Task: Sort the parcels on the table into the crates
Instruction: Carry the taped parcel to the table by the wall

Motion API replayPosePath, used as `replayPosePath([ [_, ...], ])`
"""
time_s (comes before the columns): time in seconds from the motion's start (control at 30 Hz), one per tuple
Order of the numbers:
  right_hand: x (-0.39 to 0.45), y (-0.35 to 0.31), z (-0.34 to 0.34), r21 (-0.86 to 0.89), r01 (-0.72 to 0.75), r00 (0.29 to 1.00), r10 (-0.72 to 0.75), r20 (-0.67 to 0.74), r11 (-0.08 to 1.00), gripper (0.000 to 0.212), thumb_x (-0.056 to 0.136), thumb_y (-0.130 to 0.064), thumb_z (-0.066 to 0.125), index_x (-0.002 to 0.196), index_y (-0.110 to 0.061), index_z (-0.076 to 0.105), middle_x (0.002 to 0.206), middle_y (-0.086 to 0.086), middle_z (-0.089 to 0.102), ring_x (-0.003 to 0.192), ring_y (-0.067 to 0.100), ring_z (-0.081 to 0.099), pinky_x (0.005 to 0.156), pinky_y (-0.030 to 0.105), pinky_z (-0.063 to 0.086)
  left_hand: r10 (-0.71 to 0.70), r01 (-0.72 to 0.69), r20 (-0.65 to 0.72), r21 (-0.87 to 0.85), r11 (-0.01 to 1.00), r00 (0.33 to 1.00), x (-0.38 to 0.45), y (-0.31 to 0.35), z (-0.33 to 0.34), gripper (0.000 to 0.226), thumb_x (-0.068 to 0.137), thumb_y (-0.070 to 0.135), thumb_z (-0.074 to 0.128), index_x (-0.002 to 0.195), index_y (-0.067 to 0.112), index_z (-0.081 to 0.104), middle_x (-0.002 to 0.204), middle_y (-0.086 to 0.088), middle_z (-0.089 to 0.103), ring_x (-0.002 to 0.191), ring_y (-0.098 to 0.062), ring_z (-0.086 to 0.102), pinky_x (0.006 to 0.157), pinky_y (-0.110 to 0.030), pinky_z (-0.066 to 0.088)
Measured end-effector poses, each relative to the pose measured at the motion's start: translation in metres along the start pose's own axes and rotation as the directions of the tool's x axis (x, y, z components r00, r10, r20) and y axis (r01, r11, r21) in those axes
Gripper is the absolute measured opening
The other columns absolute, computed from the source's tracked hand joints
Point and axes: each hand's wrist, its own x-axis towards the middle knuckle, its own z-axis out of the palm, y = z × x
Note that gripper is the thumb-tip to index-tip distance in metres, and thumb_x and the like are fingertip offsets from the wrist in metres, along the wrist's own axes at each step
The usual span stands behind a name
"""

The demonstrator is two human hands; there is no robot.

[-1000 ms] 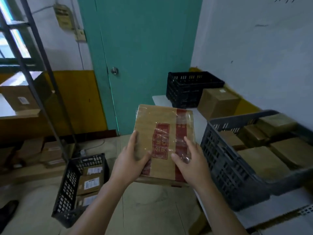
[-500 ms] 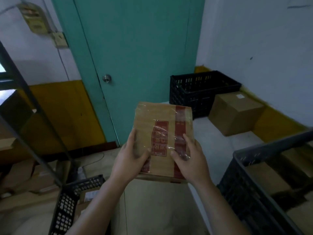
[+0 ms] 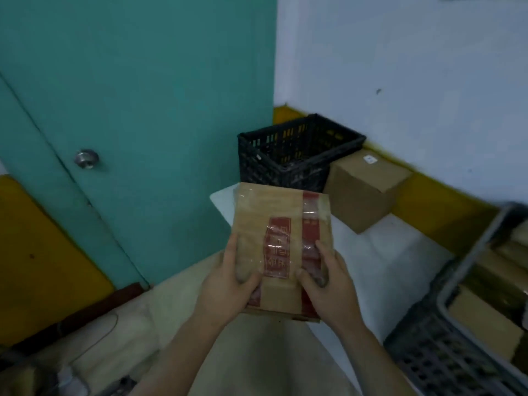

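I hold a flat brown parcel with red tape and a red printed label in front of me, above the white table's near-left corner. My left hand grips its lower left edge, thumb on top. My right hand grips its lower right edge, thumb and fingers on the top face. A black crate stands at the table's far end. A grey crate with several brown parcels inside sits at the right edge of view.
A brown cardboard box sits on the white table beside the black crate. A teal door with a round knob fills the left. Floor lies below, with dark objects at the bottom left corner.
My view has swung right and closer to the table's far end; the floor crate and the shelf on the left have left the frame. Both hands keep the same hold on the parcel.
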Motion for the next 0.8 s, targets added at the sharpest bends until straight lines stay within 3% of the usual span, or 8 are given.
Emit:
replayPosePath([
  [0.13,0.003,0.010,0.002,-0.102,-0.125,0.983,0.109,-0.147,0.987,0.079,0.097,-0.049,0.074,0.164,-0.037,0.034,0.156,-0.006,0.046,0.137,0.014,0.051,0.114,0.034,0.046,0.096,-0.092,0.177,-0.032,0.995,0.979,0.043,0.002,0.013,0.099,0.097,0.060,0.068,0.166,0.051,-0.003,0.144,0.006,0.064,0.115,-0.015,0.068,0.096,-0.038,0.057],
  [0.3,0.009,0.027,-0.002,-0.080,-0.250,0.935,0.219,-0.280,0.965,0.077,0.097,-0.045,0.077,0.163,-0.034,0.039,0.156,-0.011,0.044,0.129,0.001,0.048,0.093,-0.003,0.033,0.198,-0.155,0.338,-0.149,0.977,0.920,0.087,0.013,0.040,0.101,0.098,0.051,0.072,0.166,0.052,-0.002,0.151,0.005,0.055,0.126,-0.012,0.062,0.104,-0.042,0.055],
  [0.37,0.016,0.034,-0.003,-0.061,-0.271,0.922,0.241,-0.303,0.961,0.075,0.097,-0.043,0.077,0.163,-0.031,0.042,0.155,-0.010,0.044,0.127,-0.001,0.047,0.090,-0.006,0.033,0.236,-0.181,0.381,-0.174,0.968,0.894,0.106,0.015,0.051,0.100,0.099,0.048,0.072,0.168,0.047,0.000,0.153,0.004,0.054,0.130,-0.013,0.061,0.108,-0.045,0.054],
  [0.47,0.036,0.051,-0.003,-0.027,-0.304,0.897,0.277,-0.344,0.952,0.075,0.097,-0.042,0.078,0.162,-0.034,0.041,0.153,-0.010,0.044,0.127,0.000,0.048,0.092,0.000,0.036,0.272,-0.230,0.431,-0.148,0.962,0.860,0.138,0.022,0.070,0.098,0.099,0.051,0.069,0.168,0.047,-0.001,0.153,0.006,0.053,0.130,-0.014,0.060,0.108,-0.045,0.053],
  [0.63,0.073,0.078,-0.001,0.011,-0.346,0.851,0.319,-0.418,0.938,0.075,0.098,-0.044,0.077,0.162,-0.035,0.040,0.155,-0.009,0.044,0.132,0.010,0.054,0.108,0.029,0.047,0.301,-0.292,0.519,-0.101,0.951,0.800,0.195,0.029,0.100,0.100,0.099,0.058,0.066,0.169,0.044,-0.004,0.163,0.007,0.045,0.138,-0.012,0.055,0.111,-0.045,0.051],
  [0.8,0.088,0.096,0.011,0.065,-0.398,0.798,0.381,-0.466,0.915,0.078,0.099,-0.042,0.074,0.165,-0.033,0.033,0.159,-0.008,0.038,0.137,0.011,0.051,0.107,0.029,0.047,0.300,-0.305,0.621,-0.102,0.947,0.724,0.235,0.030,0.128,0.101,0.098,0.055,0.070,0.169,0.045,-0.001,0.163,0.011,0.046,0.138,-0.007,0.054,0.114,-0.041,0.050],
])
